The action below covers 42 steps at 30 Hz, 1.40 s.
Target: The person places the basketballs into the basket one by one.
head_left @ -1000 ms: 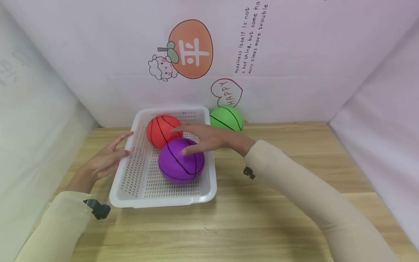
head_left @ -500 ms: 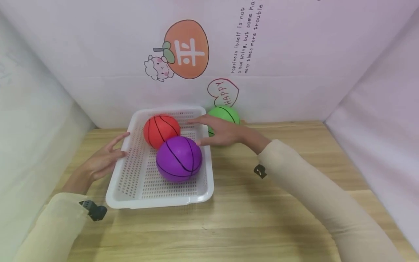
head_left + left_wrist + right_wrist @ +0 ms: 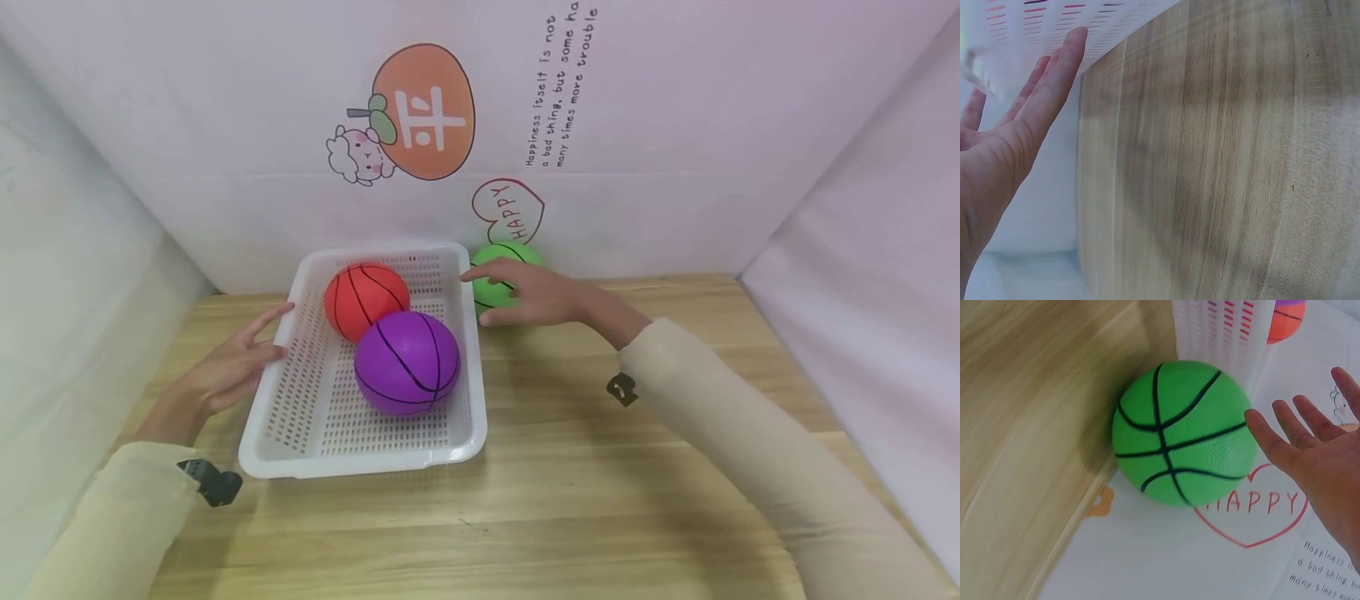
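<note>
A white perforated basket stands on the wooden table, holding a red ball and a purple ball, both with black basketball lines. At the basket's left rim is my left hand; in the left wrist view its fingers extend along the outside of the perforated wall. My right hand hovers over a green ball just right of the basket, partly hiding it in the head view. The right wrist view shows the palm and spread fingers beside the green ball, with nothing held.
A white printed sheet forms the back wall, right behind the basket and green ball. White side walls rise at the left and right. Bare wooden tabletop extends in front and to the right.
My right hand has moved right, from over the red and purple balls to over the green ball. My left hand has stayed at the basket's left rim, and the balls keep their places.
</note>
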{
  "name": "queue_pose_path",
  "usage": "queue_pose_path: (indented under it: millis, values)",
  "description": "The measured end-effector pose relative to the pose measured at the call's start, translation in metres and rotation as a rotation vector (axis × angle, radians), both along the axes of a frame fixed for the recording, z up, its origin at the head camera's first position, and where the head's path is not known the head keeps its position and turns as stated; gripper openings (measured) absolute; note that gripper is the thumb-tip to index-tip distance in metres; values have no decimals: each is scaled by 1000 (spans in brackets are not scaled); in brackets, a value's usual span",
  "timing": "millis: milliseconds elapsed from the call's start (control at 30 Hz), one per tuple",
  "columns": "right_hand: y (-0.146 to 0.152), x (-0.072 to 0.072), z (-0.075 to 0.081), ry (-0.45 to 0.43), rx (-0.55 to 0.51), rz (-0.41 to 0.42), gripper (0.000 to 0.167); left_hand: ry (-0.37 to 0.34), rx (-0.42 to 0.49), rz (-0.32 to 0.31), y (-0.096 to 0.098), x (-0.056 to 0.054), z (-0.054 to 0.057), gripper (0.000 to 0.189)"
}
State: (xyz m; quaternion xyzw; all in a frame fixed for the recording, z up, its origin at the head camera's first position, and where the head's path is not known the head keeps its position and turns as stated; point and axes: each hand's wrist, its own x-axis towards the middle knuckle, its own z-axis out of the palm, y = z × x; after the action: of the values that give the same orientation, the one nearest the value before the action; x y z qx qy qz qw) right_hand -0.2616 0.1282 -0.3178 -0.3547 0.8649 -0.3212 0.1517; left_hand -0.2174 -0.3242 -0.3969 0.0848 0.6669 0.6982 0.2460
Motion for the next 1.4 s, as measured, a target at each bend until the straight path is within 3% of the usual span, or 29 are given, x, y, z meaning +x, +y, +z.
queue_pose_path:
  millis: [167, 367, 633, 1000, 1400]
  values:
    - [19, -2, -3, 19, 6, -8, 68, -18, 4, 12, 1, 0, -1, 79]
    - [40, -2, -7, 4, 17, -80, 71, -16, 6, 15, 1, 0, -4, 78]
    - [68, -1, -13, -28, -5, -179, 67, -13, -2, 9, 1, -2, -4, 77]
    - [100, 2, -18, -38, -38, -236, 64, -4, -10, 7, 1, -1, -1, 77]
    - [129, -1, -32, 54, -68, -370, 69, 21, 70, -37, -3, -1, -3, 78]
